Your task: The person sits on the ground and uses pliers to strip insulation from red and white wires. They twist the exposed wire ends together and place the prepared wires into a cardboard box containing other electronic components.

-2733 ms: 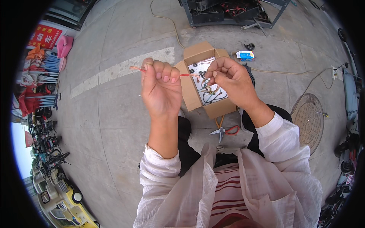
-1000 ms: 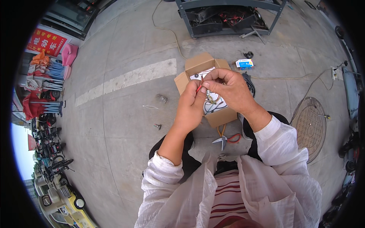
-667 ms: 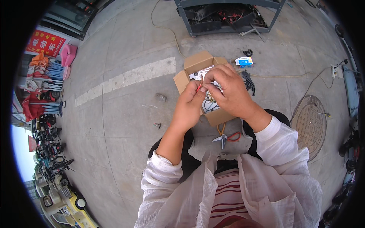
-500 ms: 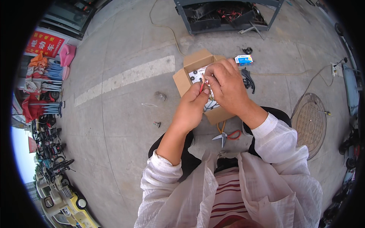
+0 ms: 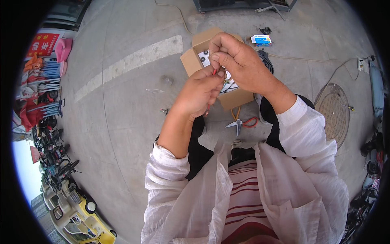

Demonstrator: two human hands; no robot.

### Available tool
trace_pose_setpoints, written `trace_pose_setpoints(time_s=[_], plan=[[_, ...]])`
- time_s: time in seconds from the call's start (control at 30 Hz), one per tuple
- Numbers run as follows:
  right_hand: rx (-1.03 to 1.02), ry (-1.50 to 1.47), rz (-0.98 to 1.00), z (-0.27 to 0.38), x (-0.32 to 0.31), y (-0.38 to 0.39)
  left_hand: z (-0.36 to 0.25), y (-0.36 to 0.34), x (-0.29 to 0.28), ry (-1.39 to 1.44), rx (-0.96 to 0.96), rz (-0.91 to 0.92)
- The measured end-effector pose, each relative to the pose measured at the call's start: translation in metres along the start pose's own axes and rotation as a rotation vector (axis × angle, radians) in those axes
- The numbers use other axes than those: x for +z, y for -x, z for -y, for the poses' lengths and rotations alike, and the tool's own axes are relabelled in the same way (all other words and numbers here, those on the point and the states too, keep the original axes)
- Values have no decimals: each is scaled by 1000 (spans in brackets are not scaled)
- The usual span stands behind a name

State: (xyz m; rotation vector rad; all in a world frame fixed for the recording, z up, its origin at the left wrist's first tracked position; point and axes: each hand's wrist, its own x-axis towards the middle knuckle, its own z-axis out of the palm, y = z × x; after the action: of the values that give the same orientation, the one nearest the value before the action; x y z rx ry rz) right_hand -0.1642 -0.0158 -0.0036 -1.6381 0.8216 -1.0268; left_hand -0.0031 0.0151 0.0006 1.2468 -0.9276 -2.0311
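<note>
My left hand (image 5: 200, 90) is closed on a red wire (image 5: 209, 108), whose lower end hangs below the fingers. Just above it, my right hand (image 5: 237, 60) has thumb and forefinger pinched at the wire's upper part; its exact tip is hidden. Both hands are over an open cardboard box (image 5: 235, 101) holding cables and small round black parts on white backing, largely covered by my hands. On the floor below the box, between my legs, lie shears (image 5: 239, 125) with orange and red handles. A small blue-and-white carton (image 5: 261, 40) lies beyond the box on the right.
A metal cart (image 5: 243, 4) stands at the top, cords trail across the floor to a socket (image 5: 361, 64), and a manhole cover (image 5: 331, 118) with a screwdriver (image 5: 349, 107) is at right. Scooters (image 5: 53, 150) and a yellow vehicle (image 5: 81, 211) line the left.
Both hands have come together from a spread hold on the wire, and recently rose in the picture, the right slightly above the left. The whole scene has shifted upward in view.
</note>
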Motion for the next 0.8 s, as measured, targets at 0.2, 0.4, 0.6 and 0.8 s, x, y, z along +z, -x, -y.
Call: trace_pose_setpoints(time_s=[0.2, 0.4, 0.6, 0.8], plan=[[-8, 59, -91, -8, -5, -3, -3, -1, 2, 6, -9, 44], [-61, 15, -362, -13, -49, -16, 11, 2, -5, 174, -60, 27], [137, -159, -178, -19, -24, 2, -6, -7, -28, 435, 281, -159], [142, 38, -85, -10, -17, 1, -12, 0, -10, 219, 236, -156]])
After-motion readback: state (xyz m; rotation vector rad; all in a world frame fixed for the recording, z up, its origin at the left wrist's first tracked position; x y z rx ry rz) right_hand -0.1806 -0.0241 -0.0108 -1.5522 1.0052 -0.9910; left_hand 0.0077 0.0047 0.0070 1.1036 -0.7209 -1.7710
